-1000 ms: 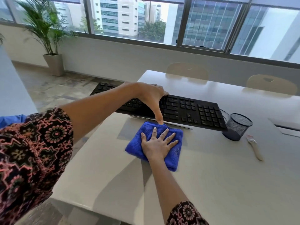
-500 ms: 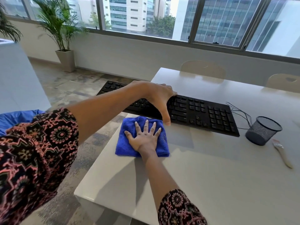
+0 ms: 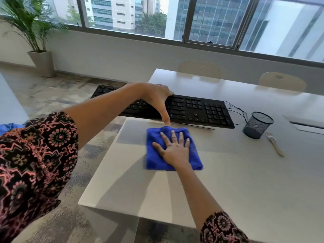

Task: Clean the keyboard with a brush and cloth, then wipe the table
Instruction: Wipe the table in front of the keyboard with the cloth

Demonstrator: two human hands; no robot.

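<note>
My right hand [image 3: 175,149] presses flat, fingers spread, on the cloth [image 3: 154,160] just before the keyboard [image 3: 201,109]. My left hand [image 3: 154,97] grips the keyboard.

keyboard [image 3: 192,109] 1 | cloth [image 3: 152,163] 1 | brush [image 3: 275,146] 1 | mesh cup [image 3: 257,127] 1 | plant [image 3: 33,27] 1 — chairs [image 3: 199,69] [image 3: 282,81] 2 | hands [image 3: 154,99] [image 3: 176,152] 2

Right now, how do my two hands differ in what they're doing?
The left hand arches over the black keyboard and grips it, thumb at its near edge; the right hand lies flat on the blue cloth. The left hand's fingers are curled; the right hand's are straight and spread. The left hand is farther from you than the right hand. Both are bare and touch a task item.
</note>
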